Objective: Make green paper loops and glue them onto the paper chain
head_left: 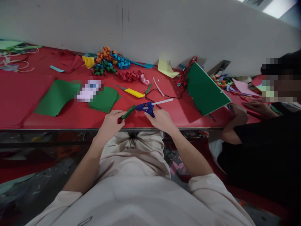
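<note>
My left hand (113, 121) is closed on a narrow folded green paper strip (129, 111) near the table's front edge. Wrapped round the handle of a blue hot glue gun (146, 107) is my right hand (161, 119). A whitish glue stick (162, 102) pokes out of the gun's back end. Its nozzle points left and meets, or nearly meets, the end of the green strip; I cannot tell if they touch. Just beyond lies a yellow utility knife (134, 93) with its blade out. Green paper sheets (104, 99) lie left of my hands.
A dark green board (207, 89) leans up on the red table (70, 121), right of my hands. Curled paper chains (129, 76) lie at the back. A black cord (170, 97) runs behind the glue gun. At right, a co-worker's hands (237, 113) rest near the board.
</note>
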`<state>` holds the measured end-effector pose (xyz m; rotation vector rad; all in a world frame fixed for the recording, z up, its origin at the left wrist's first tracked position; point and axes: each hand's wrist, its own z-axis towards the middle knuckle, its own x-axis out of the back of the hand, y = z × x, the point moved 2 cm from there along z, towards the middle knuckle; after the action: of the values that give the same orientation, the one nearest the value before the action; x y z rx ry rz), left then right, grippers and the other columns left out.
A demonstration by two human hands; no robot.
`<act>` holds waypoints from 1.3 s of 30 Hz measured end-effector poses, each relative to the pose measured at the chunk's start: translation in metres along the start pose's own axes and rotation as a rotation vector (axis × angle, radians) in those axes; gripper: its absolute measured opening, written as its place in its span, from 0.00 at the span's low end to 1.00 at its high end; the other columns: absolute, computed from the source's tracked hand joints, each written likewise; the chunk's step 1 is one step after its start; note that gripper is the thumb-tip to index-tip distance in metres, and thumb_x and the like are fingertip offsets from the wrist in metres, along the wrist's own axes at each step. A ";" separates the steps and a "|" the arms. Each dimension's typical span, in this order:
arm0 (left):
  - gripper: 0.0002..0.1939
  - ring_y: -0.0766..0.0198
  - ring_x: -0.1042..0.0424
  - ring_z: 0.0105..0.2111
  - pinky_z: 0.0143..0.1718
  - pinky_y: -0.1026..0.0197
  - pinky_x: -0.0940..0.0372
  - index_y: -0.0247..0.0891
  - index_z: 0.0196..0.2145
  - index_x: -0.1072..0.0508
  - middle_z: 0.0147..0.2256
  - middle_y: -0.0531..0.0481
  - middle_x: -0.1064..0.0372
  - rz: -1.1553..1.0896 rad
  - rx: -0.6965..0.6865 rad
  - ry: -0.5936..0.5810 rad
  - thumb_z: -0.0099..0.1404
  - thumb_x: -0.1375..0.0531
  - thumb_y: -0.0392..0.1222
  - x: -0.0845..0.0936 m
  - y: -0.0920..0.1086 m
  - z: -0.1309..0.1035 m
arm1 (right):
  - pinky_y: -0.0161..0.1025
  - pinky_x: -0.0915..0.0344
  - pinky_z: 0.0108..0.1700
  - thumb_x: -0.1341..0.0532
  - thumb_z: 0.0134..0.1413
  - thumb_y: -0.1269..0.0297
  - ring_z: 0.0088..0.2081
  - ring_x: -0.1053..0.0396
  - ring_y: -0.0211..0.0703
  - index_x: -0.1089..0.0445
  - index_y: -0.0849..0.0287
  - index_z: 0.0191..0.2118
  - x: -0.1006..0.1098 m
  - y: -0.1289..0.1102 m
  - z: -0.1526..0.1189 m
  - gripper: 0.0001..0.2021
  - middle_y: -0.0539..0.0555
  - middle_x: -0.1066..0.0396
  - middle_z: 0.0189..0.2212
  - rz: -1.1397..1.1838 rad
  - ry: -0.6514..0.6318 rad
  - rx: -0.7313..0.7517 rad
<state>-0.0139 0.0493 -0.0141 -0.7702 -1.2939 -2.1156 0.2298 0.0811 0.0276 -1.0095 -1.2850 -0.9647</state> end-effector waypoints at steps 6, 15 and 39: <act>0.19 0.54 0.23 0.48 0.53 0.52 0.28 0.36 0.51 0.21 0.50 0.42 0.22 -0.010 -0.006 0.018 0.64 0.42 0.36 -0.001 -0.002 0.000 | 0.42 0.35 0.38 0.49 0.70 0.47 0.40 0.21 0.58 0.26 0.61 0.47 -0.002 0.009 0.002 0.22 0.64 0.19 0.37 0.062 0.048 -0.013; 0.19 0.55 0.24 0.49 0.53 0.52 0.28 0.35 0.52 0.22 0.49 0.42 0.23 -0.003 -0.061 0.049 0.66 0.44 0.33 -0.003 0.001 -0.006 | 0.41 0.38 0.35 0.47 0.67 0.45 0.38 0.22 0.59 0.24 0.62 0.43 -0.014 0.088 -0.016 0.25 0.65 0.20 0.33 0.131 0.187 -0.154; 0.17 0.57 0.20 0.44 0.49 0.56 0.28 0.41 0.53 0.22 0.45 0.46 0.19 -0.234 0.115 -0.023 0.68 0.39 0.44 0.005 0.007 -0.006 | 0.49 0.43 0.56 0.43 0.69 0.68 0.51 0.29 0.50 0.29 0.59 0.55 -0.021 -0.015 -0.006 0.12 0.60 0.23 0.50 0.172 0.363 0.608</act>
<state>-0.0134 0.0407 -0.0083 -0.6216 -1.5687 -2.1925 0.2156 0.0714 0.0071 -0.4361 -1.0648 -0.5349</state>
